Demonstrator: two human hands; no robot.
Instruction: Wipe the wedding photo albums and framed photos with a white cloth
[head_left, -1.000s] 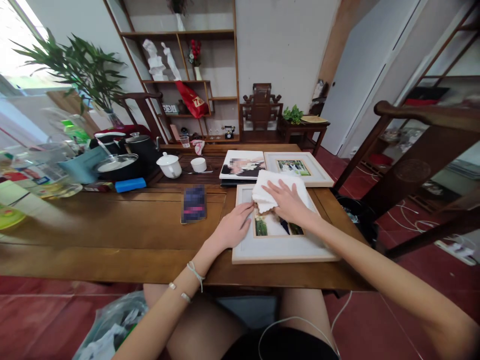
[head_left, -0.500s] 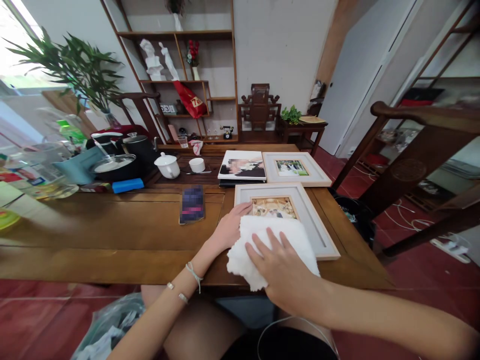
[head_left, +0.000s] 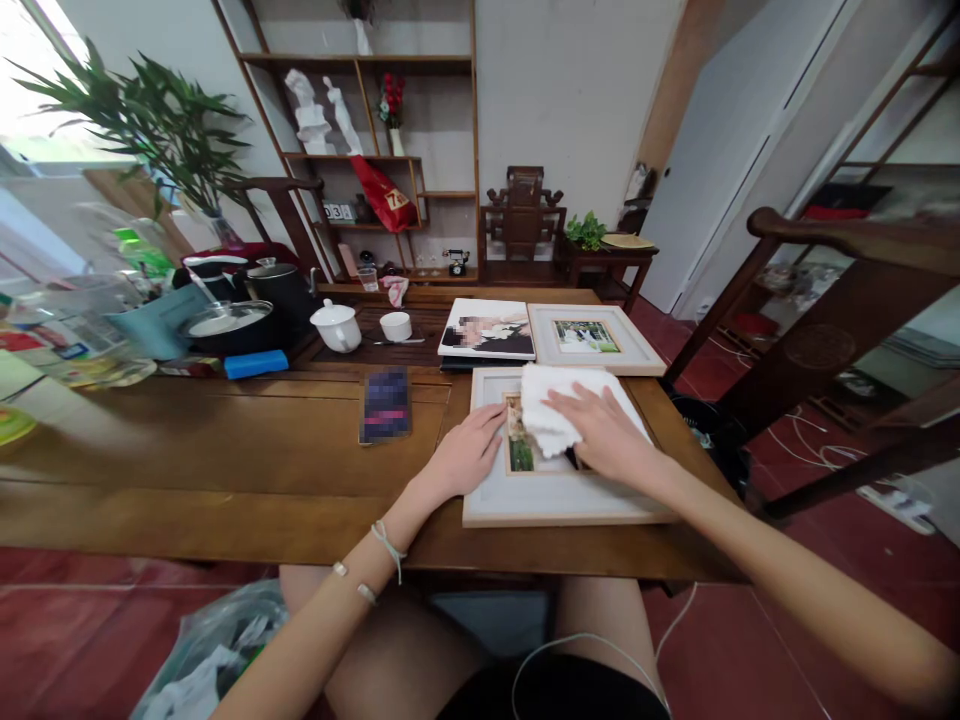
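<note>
A picture frame (head_left: 480,500) with a pale wood rim and a wide white mat lies flat at the table's front edge, a photo (head_left: 522,455) in its middle. My right hand (head_left: 604,430) holds a folded white cloth (head_left: 551,395) down against its upper part, fingers bent over the cloth. The cloth hides much of the photo. On the frame's left side rests my left hand (head_left: 472,450), flat with its fingers stretched out and nothing held.
Behind the frame lie a photo album (head_left: 487,330) and a second picture frame (head_left: 645,350). A dark phone-like item (head_left: 385,405) is to the left. Farther off are a lidded white cup (head_left: 336,326), a blue box (head_left: 256,364) and a black pan (head_left: 229,325). A chair (head_left: 825,310) stands right.
My right hand has moved the cloth away from me, from the frame's near edge to its upper part. The lower mat now shows. My left hand stays nearly in place.
</note>
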